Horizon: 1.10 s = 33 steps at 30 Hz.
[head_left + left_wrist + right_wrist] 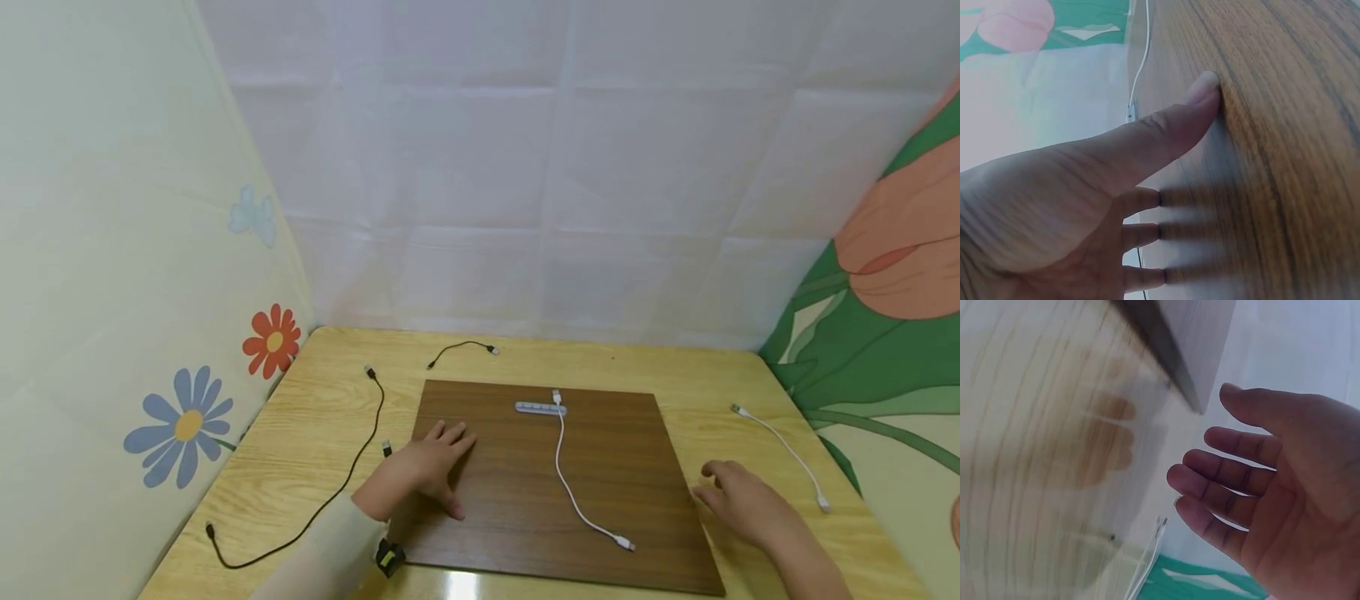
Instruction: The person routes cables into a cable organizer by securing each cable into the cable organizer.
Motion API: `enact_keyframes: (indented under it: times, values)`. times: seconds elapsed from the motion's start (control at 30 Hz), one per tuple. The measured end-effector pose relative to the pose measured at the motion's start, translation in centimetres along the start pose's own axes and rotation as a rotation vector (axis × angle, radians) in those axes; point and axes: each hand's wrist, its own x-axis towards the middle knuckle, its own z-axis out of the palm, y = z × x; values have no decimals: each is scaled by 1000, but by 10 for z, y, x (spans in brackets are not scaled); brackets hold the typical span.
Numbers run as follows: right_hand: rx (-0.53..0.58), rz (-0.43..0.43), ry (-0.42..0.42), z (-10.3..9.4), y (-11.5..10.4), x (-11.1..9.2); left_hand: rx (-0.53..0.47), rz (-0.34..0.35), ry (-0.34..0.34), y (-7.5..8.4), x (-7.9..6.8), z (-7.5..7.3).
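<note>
A dark brown wooden board [510, 492] lies on the table. My left hand [431, 462] rests on its left part, fingertips and thumb [1200, 90] touching the surface. Near the board's far edge sits a pale cable holder [534, 408] with several slots. One end of a white USB cable [562, 454] lies at the holder's right end, and the cable trails over the board toward its near right. My right hand [746, 504] hovers beside the board's right edge, fingers relaxed and holding nothing; the right wrist view shows its bare palm [1297, 531].
Left of the board lies a long black cable [352, 467], and a short black cable [461, 344] lies behind it. Another USB plug [387, 448] shows by my left wrist. A second white cable [783, 450] lies at the right. Fabric walls [450, 167] enclose the table.
</note>
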Motion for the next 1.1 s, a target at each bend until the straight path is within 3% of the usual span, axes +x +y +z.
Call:
enact_keyframes:
  times: [0.5,0.77,1.1]
  values:
    - [-54,-40,100,-5,38,4,12,-1,-12,-1,0,2]
    - [-89,19,130,-8,58,3,8,-11,-17,0,1,4]
    - [-64,112,71,-14,86,4,19,-26,-27,3,1,2]
